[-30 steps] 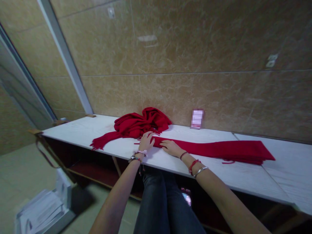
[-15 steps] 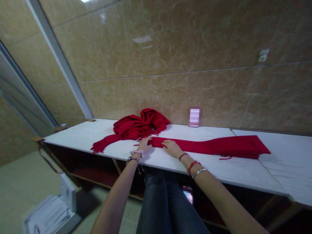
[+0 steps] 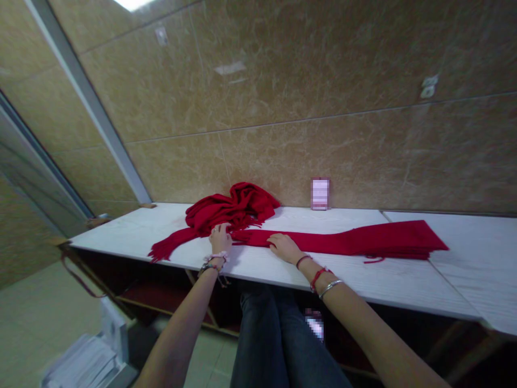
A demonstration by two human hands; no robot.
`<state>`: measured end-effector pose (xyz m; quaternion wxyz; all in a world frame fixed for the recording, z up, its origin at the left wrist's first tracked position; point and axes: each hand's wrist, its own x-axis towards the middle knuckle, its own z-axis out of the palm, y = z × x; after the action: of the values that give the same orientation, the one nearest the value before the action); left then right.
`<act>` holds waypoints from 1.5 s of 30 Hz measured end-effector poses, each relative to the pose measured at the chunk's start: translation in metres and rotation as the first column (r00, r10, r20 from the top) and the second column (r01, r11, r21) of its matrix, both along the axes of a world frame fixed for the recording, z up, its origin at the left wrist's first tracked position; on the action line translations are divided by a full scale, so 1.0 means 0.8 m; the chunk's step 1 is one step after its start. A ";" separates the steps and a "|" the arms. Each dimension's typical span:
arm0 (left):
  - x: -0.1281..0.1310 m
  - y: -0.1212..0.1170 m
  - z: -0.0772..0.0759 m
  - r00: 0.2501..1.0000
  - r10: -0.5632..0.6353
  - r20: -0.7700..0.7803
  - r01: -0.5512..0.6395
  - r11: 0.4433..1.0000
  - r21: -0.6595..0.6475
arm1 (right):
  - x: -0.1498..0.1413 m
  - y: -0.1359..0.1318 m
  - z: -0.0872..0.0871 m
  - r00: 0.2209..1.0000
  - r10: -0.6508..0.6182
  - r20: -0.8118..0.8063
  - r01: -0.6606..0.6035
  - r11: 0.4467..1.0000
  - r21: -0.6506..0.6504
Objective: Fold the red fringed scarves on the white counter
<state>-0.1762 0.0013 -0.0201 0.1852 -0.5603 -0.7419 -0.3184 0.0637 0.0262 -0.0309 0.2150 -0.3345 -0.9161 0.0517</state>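
A long, folded red fabric strip (image 3: 363, 242) is laid lengthwise rightward from the crumpled red fabric heap (image 3: 236, 207). The hands are spread apart: its near-heap portion is covered by the nearer right hand (image 3: 284, 248), fingers extended; the left hand's (image 3: 220, 237) grip, at the heap's front, cannot be told.

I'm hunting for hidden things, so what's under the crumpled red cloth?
The crumpled red cloth lies on a white tabletop, visible around its edges; anything else beneath the folds is covered.

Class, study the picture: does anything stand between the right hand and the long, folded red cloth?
Nothing visible does: the right hand rests directly on the folded red cloth. The crumpled red pile lies to the left, toward the wall, not between them.
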 end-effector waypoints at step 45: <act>0.030 -0.011 -0.003 0.820 -0.526 -0.225 0.415 0.818 -0.399 | 0.001 -0.003 0.002 1.000 -0.008 0.015 0.007 1.000 0.008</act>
<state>-0.1521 -0.0076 -0.0222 0.1219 -0.7955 -0.5796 -0.1282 0.0645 0.0235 -0.0294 0.2097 -0.3375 -0.9166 0.0449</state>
